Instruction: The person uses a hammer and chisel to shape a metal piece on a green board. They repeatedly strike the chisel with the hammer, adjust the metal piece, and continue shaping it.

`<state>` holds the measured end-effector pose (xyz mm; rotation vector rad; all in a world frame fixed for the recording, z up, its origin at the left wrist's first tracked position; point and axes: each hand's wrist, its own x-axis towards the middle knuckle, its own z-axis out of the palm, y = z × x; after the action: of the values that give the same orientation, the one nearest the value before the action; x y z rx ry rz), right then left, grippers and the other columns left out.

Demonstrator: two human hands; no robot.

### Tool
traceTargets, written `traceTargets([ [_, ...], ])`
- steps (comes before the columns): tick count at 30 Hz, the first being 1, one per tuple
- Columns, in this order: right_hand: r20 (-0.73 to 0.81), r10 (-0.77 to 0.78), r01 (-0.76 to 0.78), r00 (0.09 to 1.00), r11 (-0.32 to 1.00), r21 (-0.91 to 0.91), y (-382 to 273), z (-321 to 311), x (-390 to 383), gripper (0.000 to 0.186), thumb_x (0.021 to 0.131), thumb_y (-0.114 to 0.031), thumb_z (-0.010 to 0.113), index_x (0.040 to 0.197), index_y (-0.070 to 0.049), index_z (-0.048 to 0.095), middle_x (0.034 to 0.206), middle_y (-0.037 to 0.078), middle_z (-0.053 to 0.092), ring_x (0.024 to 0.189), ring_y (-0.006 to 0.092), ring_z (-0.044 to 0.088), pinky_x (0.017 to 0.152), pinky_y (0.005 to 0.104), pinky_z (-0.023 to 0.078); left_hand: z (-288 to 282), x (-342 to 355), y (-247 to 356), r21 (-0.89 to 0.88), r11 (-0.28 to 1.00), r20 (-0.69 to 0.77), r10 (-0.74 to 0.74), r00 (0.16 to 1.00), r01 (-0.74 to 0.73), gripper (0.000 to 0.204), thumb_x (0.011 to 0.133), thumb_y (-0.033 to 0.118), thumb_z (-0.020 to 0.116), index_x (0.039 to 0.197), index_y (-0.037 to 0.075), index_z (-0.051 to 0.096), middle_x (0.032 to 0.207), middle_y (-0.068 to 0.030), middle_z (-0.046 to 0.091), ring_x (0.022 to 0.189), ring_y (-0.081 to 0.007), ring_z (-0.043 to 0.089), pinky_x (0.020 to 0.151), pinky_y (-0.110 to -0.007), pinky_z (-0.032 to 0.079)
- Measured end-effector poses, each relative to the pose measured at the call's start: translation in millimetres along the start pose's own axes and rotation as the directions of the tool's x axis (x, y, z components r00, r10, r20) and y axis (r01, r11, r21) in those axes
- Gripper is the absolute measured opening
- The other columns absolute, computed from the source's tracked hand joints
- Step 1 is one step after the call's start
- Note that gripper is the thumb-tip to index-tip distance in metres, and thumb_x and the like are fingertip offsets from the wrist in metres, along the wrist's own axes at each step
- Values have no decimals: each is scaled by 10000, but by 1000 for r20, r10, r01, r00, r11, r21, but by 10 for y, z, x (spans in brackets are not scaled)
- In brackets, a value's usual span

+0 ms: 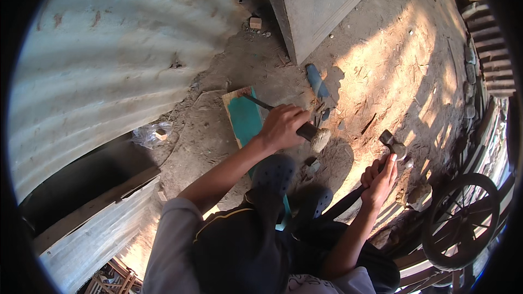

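My left hand (pixel 280 125) is closed around the handle of a chisel (pixel 318 139), whose long dark blade reaches to the far end of a teal-painted board (pixel 245 117). That end shows bare wood. The board lies on the ground, partly hidden beneath my left leg and dark perforated clog (pixel 271 174). My right hand (pixel 378 182) grips a hammer (pixel 391 140) just below its metal head, off to the right of the board, with the dark handle running back toward my legs.
Corrugated metal sheeting (pixel 98 65) lines the left. A pale wooden panel (pixel 321 0) stands ahead. A blue piece (pixel 317 80) lies beyond the board on dirt with wood chips (pixel 370 103). A spoked wheel (pixel 460 220) and stacked debris (pixel 487 136) edge the right.
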<state>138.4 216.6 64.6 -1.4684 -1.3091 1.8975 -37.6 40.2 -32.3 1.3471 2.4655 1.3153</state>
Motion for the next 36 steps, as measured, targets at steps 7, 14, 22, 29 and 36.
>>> traceTargets([
  [7,79,-17,18,997,1000,-14,76,119,-1,337,993,-420,467,821,-132,431,510,-51,268,363,37,204,318,213,167,-160,-44,35,-21,998,112,-48,993,51,250,555,95,699,780,84,592,706,-71,604,707,-252,627,641,-383,512],
  [14,94,-42,47,995,998,-49,16,175,-62,340,999,-422,451,828,-128,426,522,-45,278,370,35,199,322,212,160,-150,-79,-9,-21,998,105,-48,993,51,273,523,96,691,778,78,595,709,-68,606,671,-264,615,596,-379,502],
  [22,56,-48,50,997,998,-31,-56,181,-28,319,1016,-377,424,795,-147,399,512,-71,275,367,21,223,314,211,167,-171,42,-51,-61,996,100,-58,993,64,293,514,85,684,782,60,567,730,-79,604,682,-276,615,584,-381,497],
  [29,58,-58,60,997,998,-34,-85,221,-77,325,1012,-384,429,794,-144,410,509,-70,279,365,25,228,314,213,170,-154,5,-49,-34,998,137,-46,989,51,297,512,89,696,770,56,553,736,-82,600,687,-282,616,589,-384,499],
  [36,99,6,0,995,998,-58,-95,146,-78,309,1014,-357,422,790,-145,402,538,-77,293,372,18,262,313,201,191,-50,60,-7,11,999,210,-54,976,53,307,536,81,684,832,52,608,783,-108,636,694,-299,638,598,-380,510],
])
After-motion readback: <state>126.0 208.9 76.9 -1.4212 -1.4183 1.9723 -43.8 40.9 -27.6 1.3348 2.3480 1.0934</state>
